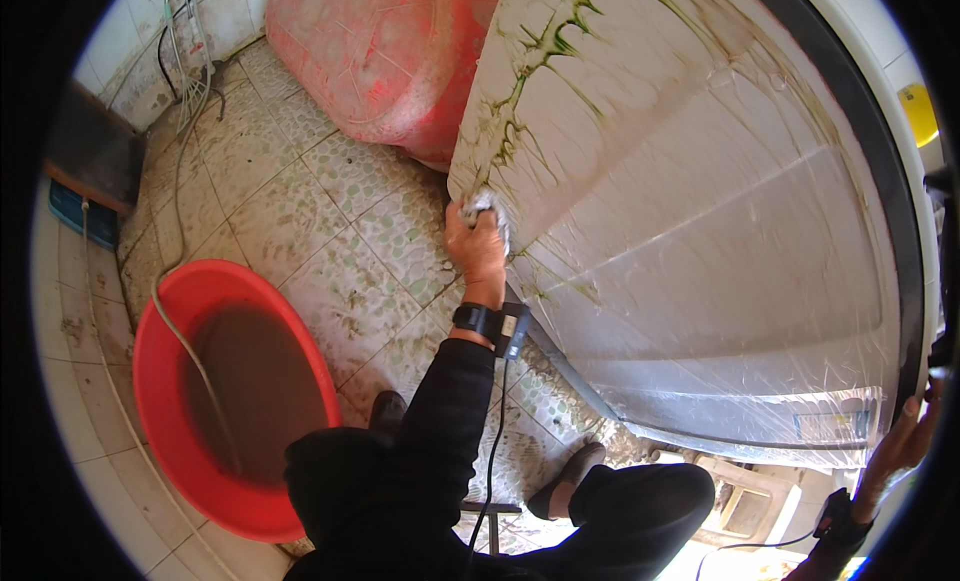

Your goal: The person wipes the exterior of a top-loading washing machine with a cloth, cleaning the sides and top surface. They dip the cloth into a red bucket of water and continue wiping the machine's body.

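My left hand (474, 245) is closed around a crumpled silvery-white wad (490, 209), perhaps a scrubber or a wet cloth. It presses the wad against the left edge of a large pale grey panel (690, 251). Green and brown grime streaks the panel's upper part, and its lower part looks glossy, with wrinkled clear film. A black strip (895, 181) and a white rim curve along its right side. My right hand (897, 451) is at the far right beside that rim; the dark picture border hides most of its fingers.
A red tub (150, 411) of murky brown water stands at left, with a hose (178, 331) running into it. A faded red, rounded container (370, 51) sits behind the panel's left edge. Dirty patterned tiles (330, 241) cover the floor. A cream plastic piece (745, 501) lies below the panel.
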`<state>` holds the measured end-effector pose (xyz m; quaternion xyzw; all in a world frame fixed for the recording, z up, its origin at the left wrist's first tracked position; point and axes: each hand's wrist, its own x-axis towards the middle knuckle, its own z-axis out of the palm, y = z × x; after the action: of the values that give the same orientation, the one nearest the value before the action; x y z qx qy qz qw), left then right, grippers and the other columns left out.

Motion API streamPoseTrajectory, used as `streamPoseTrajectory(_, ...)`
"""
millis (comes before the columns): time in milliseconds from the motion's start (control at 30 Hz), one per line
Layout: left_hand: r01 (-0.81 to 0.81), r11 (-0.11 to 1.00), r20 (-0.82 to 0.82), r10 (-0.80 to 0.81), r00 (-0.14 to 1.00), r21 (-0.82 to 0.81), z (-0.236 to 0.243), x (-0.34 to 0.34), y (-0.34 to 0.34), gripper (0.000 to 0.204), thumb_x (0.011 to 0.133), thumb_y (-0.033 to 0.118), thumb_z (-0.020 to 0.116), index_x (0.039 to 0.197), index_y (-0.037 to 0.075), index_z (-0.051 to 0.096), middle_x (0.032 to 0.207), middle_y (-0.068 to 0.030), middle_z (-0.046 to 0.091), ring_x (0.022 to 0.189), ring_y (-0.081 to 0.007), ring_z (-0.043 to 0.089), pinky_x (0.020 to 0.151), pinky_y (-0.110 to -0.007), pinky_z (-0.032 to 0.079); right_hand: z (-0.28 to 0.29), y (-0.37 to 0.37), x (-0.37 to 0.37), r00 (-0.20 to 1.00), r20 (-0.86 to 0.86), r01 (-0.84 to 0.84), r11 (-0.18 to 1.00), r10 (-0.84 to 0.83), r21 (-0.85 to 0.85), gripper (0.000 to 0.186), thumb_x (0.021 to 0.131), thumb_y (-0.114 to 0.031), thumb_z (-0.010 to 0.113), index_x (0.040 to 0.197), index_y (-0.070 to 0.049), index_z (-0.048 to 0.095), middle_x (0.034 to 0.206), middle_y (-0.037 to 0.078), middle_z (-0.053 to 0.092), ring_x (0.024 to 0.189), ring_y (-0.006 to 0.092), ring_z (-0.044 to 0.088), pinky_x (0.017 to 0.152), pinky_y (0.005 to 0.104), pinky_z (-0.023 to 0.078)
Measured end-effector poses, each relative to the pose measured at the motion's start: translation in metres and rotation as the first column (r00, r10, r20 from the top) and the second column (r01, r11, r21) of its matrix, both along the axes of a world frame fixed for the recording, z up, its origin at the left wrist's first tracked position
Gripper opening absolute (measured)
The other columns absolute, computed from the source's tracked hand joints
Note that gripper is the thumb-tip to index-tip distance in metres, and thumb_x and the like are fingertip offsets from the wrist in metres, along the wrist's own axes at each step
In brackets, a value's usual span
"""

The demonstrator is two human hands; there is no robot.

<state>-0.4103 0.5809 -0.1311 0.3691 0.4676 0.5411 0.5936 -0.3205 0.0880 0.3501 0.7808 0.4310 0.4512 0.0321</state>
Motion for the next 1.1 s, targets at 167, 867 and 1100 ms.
streamPoseTrajectory(167,0.084,0.975,0.14,-0.055,0.989,-0.206,-0.018,-0.002,-0.007,0.035,0.087,0.004,0.071,0.122,-0.002,0.072,0.101,-0.0097,0.072,0.092,-0.0183,0.068,0.085,-0.036,0.057,0.002,0.022,-0.007,1.0,-0.019,-0.023,0.999,0.022,-0.041,0.049,0.118,-0.045,0.049,0.15,-0.009,0.059,0.142,0.02,0.066,0.125,0.0323,0.068,0.101,0.0445,0.062)
streamPoseTrajectory(867,-0.05,0.999,0.038,0.05,0.998,0.001,0.016,0.005,0.085,0.018,0.089,-0.004,0.067,0.106,-0.001,0.073,0.087,-0.0043,0.069,0.073,-0.0144,0.064,0.066,-0.033,0.055,-0.001,0.039,-0.02,1.0,-0.025,-0.021,0.996,0.019,-0.089,0.051,0.117,-0.047,0.05,0.147,-0.007,0.057,0.144,0.019,0.058,0.133,0.0342,0.06,0.11,0.0471,0.053)
streamPoseTrajectory(1100,-0.097,0.859,0.247,-0.035,0.968,0.502,0.183,0.005,0.091,0.027,0.093,-0.003,0.072,0.119,-0.002,0.073,0.102,-0.0069,0.069,0.097,-0.0164,0.067,0.084,-0.034,0.056,-0.007,0.046,-0.025,0.998,-0.029,0.063,0.997,-0.064,-0.038,0.065,0.113,-0.066,0.044,0.147,-0.011,0.053,0.137,0.017,0.056,0.129,0.0332,0.058,0.107,0.0486,0.054)
